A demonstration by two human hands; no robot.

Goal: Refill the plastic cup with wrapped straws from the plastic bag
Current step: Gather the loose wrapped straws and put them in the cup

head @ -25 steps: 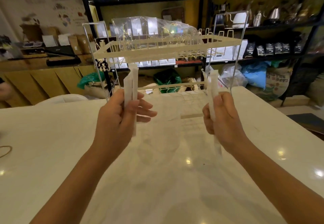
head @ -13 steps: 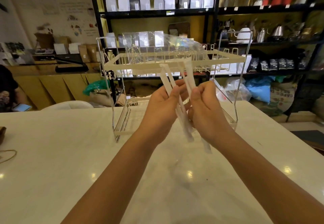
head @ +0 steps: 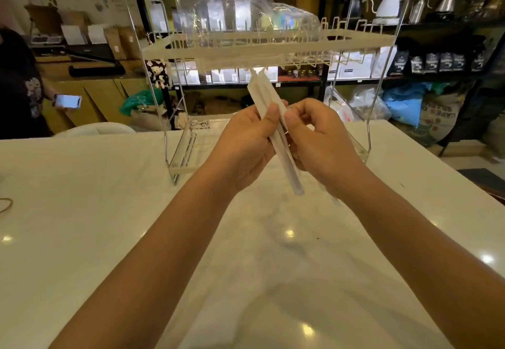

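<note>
A bundle of white wrapped straws [head: 266, 94] stands tilted between my two hands, above the white table. My left hand [head: 246, 143] grips the bundle from the left with the thumb over it. From the right, my right hand [head: 319, 141] pinches the same bundle. The straws' lower ends [head: 296, 184] stick out below my hands. A clear plastic bag [head: 246, 15] lies on the top tier of the wire rack behind. No plastic cup is in view.
A two-tier wire rack [head: 273, 48] stands on the white marble table [head: 109, 212] just beyond my hands. A person holding a phone [head: 67, 100] is at the far left. Dark shelves with bags and kettles [head: 388, 7] line the back.
My hands were apart, each holding straws, then came together in front of the rack. The straws now form one bundle held by both hands.
</note>
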